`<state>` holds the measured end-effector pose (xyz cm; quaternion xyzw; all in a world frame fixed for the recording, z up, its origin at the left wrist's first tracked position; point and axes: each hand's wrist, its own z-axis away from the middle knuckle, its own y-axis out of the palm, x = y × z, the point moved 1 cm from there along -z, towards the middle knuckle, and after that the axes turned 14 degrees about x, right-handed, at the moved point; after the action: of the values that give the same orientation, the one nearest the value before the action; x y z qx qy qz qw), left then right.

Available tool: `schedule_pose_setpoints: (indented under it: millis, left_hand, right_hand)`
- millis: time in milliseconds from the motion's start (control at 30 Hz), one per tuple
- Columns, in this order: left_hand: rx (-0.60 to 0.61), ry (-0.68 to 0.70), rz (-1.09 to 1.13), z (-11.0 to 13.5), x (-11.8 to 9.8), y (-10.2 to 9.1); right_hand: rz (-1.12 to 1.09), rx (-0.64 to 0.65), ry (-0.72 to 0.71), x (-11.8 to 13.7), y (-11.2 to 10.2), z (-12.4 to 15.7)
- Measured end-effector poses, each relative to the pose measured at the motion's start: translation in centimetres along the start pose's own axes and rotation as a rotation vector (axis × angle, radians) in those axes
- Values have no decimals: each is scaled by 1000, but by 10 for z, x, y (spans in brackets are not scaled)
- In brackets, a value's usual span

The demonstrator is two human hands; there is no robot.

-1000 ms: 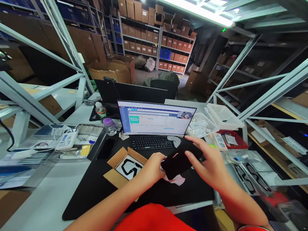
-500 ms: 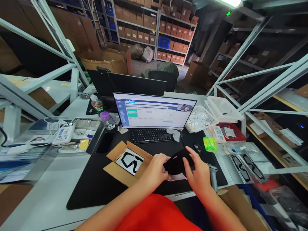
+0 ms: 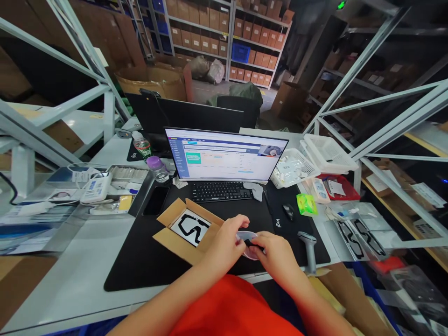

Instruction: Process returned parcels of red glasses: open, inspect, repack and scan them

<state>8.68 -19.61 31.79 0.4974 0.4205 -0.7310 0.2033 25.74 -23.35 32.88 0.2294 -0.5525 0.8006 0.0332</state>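
spreading under the work, the black mat (image 3: 140,256) bears an open carton (image 3: 175,245), which a careless left forearm (image 3: 189,284) could nudge. the left hand (image 3: 227,240) curls around a pale wrap (image 3: 247,234); the right hand (image 3: 275,249) pinches the dark piece (image 3: 248,242) against it, and a loose grip might drop it.

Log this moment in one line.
left hand: holds pale rounded item, material unclear | right hand: pinches small black piece overlapping it | nearby: open brown rectangular cardboard box

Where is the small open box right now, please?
In the head view, the box sits left of centre on the mat, between the phone and the left hand.
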Motion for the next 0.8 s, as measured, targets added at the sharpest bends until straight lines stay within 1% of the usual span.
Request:
schedule_pose_setpoints:
  millis: [33,100,200,267,367,433,500,533,567,600,633,700,767,800]
  left_hand:
    - [-12,-10,59,1,1,0]
    - [-34,-4,190,4,7,-2]
    - [-26,114,311,7,18,-13]
    - [36,169,275,8,22,-21]
    - [122,150,155,8,21,-21]
    - [125,138,128,8,17,-15]
    - [93,128,155,8,17,-6]
    - [74,120,184,9,19,-1]
    - [58,111,218,9,21,3]
    - [44,106,254,10,24,7]
    - [32,104,285,11,27,10]
    - [9,103,333,13,32,14]
    - [-13,100,359,16,33,17]
    - [-27,99,365,17,31,18]
  right_hand:
    - [-2,52,14,0,-2,0]
    - [-13,86,-15,-1,-8,1]
    - [-93,83,-107,-7,-26,8]
    - [-151,102,-138,-12,-40,16]
    - [-180,160,-157,-13,-55,26]
    - [-111,137,-93,-12,-57,29]
    - [-25,43,30,-12,-54,28]
    - [-8,2,71,-13,-52,27]
    - [-20,-25,76,-13,-49,26]
    - [-60,-36,40,-13,-47,25]
    - [-114,-28,-27,-13,-46,25]
    - [-198,18,-174,-12,-47,25]
    - [-211,109,-278,-12,-52,27]
    - [-196,179,-322,-12,-55,28]
